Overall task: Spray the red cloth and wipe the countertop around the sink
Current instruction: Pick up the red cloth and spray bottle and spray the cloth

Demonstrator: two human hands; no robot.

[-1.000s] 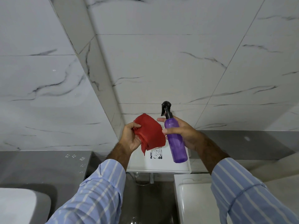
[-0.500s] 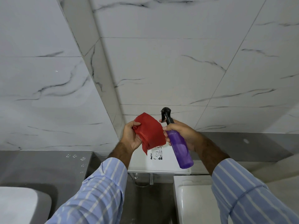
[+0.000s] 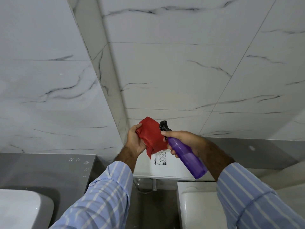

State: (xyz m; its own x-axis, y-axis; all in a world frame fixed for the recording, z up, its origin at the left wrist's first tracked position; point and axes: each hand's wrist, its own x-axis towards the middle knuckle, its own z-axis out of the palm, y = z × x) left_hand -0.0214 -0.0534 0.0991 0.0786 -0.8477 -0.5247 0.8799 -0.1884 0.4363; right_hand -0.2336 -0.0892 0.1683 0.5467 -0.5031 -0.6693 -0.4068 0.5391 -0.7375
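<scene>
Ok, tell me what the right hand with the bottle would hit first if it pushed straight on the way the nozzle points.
Most likely the crumpled red cloth held in the left hand. The right hand aims the purple plastic spray bottle up-left, its black nozzle overlapping the cloth's edge. Depth is unclear, so any gap is hard to judge.

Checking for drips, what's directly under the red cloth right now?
Under the red cloth lies a white ledge bearing a black printed mark. The cloth's hanging corner covers part of the ledge.
</scene>
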